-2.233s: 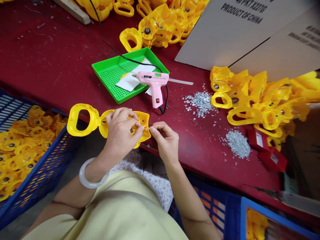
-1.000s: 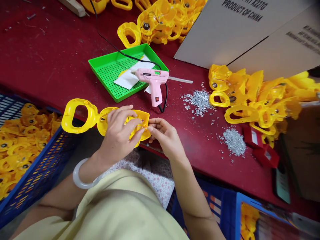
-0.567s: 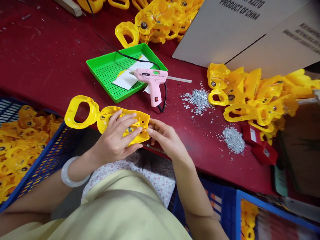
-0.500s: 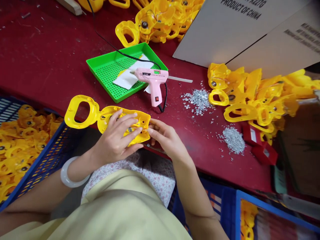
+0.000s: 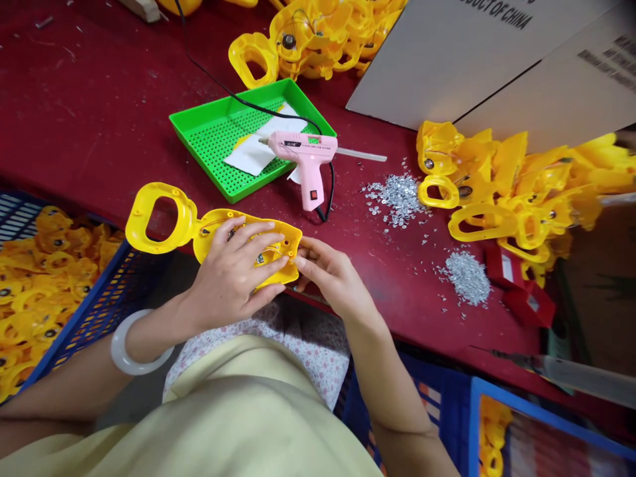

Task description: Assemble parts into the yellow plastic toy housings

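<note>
A yellow plastic shell (image 5: 207,240) with a looped handle lies across the front edge of the red table, its hollow side up and small parts inside. My left hand (image 5: 237,268) lies over the shell's body, its fingers bent across the opening and its thumb along the near side. My right hand (image 5: 330,271) pinches the shell's right end between thumb and fingers. Just beyond the shell, a pink glue gun (image 5: 311,162) with a clear glue stick rests against a green perforated tray (image 5: 199,149), which holds white paper (image 5: 251,156).
Two piles of small metal pieces (image 5: 399,199) lie right of the glue gun. Yellow shells (image 5: 531,192) are heaped beside a large carton (image 5: 437,66). Red blocks (image 5: 530,303) sit at right. A blue crate (image 5: 94,305) of yellow parts stands left, another crate (image 5: 472,411) lower right.
Both hands keep their hold on the yellow shell with barely any motion. The view has shifted slightly, and a translucent tool-like object at the lower right has swung further into sight.
</note>
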Tool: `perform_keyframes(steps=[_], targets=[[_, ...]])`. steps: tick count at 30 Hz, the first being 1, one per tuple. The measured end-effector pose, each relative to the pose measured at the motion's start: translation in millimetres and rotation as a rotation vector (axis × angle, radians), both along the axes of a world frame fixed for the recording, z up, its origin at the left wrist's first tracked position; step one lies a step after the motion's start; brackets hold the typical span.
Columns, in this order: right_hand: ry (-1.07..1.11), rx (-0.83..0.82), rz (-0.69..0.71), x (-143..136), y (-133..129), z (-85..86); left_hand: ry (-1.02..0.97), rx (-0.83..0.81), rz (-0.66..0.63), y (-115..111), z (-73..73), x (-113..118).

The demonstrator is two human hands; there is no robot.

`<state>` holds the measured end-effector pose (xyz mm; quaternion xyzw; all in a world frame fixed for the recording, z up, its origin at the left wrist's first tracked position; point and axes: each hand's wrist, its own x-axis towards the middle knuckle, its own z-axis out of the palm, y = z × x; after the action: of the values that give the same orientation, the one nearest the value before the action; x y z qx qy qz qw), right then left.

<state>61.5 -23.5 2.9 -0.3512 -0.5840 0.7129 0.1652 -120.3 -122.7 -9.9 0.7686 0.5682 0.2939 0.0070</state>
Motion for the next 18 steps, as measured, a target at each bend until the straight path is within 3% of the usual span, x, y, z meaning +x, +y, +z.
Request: perform_keyframes(steps=[18], targets=[[0.051, -0.018, -0.069, 2.0, -3.6, -5.8, -0.025, 0.014, -0.002, -3.1, 1.9, 0.0]])
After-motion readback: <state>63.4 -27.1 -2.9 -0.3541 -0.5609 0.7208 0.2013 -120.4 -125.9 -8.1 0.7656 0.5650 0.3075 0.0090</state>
